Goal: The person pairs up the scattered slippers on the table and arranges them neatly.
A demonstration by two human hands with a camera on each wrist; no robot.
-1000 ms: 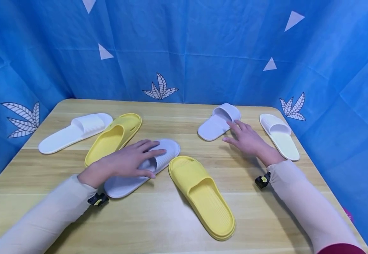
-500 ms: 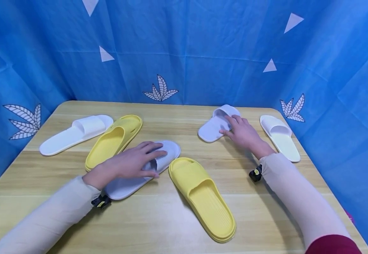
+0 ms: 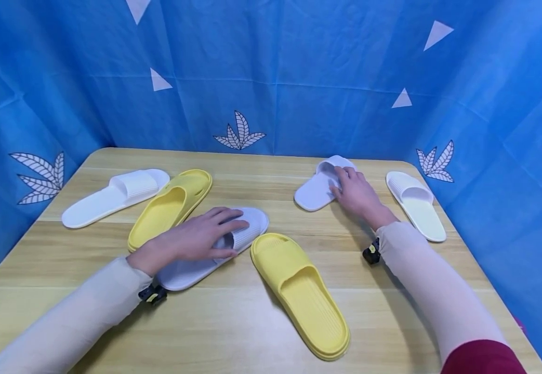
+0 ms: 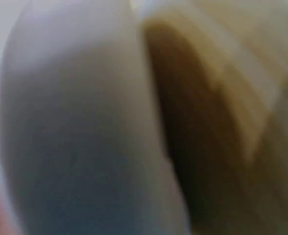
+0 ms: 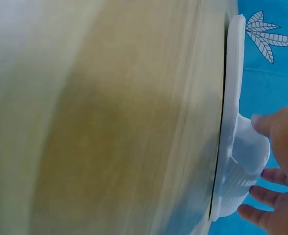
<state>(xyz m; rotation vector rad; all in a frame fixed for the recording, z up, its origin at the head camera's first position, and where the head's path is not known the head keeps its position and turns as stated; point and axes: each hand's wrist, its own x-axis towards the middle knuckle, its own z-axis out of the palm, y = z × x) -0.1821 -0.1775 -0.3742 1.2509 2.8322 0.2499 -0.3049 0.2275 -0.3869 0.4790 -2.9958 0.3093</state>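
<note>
A pale lavender slide slipper (image 3: pixel 251 223) lies at the centre left of the table. Spread over its strap is my left hand (image 3: pixel 198 236); whether the fingertips touch it cannot be made out. At the back right lies a smaller lavender-white slide slipper (image 3: pixel 311 193). My right hand (image 3: pixel 356 191) hovers at its right side, fingers near the strap opening and thumb apart. Seen from the right wrist, thumb and fingers of the hand (image 5: pixel 283 161) are spread around the strap of that slipper (image 5: pixel 249 147). The left wrist view is blurred, filled mostly by a sleeve (image 4: pixel 85 122).
One yellow slipper (image 3: pixel 315 306) lies front centre, close to the lavender one's toe. Another yellow slipper (image 3: pixel 160 215) is beside a white slipper (image 3: pixel 95 206) at back left. A cream-white slipper (image 3: pixel 422 215) lies near the right edge of the wooden table (image 3: pixel 233 332). Blue curtains (image 3: pixel 271 62) surround it.
My right hand has moved left to the small slipper, its fingers coming closer to the strap. The left hand stays over the lavender slipper with only a slight shift. The slippers lie as before.
</note>
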